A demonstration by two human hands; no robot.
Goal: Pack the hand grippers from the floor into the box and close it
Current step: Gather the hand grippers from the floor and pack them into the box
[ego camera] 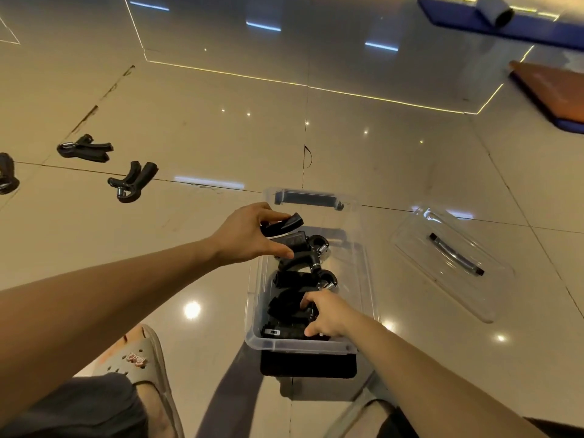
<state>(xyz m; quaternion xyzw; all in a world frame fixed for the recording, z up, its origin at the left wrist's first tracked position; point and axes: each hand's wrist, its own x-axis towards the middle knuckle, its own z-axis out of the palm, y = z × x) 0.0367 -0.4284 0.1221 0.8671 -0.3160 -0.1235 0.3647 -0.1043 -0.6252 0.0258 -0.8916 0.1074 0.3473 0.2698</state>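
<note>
A clear plastic box (368, 279) stands open on the floor in front of me, with several black hand grippers (297, 279) lying inside. My left hand (249, 238) holds one black hand gripper (284, 224) by its handles over the box's far left corner. My right hand (325, 314) is down inside the near end of the box, its fingers curled on a packed gripper (284, 306). Three more hand grippers lie on the floor at the left: one (132, 182), another (85, 150), and one (7, 173) cut by the frame edge.
The clear lid (448, 260) with a black handle lies flat on the tiles to the right of the box. My sandalled foot (142, 358) is at the lower left. Blue and orange mats (550, 86) lie far right at the back.
</note>
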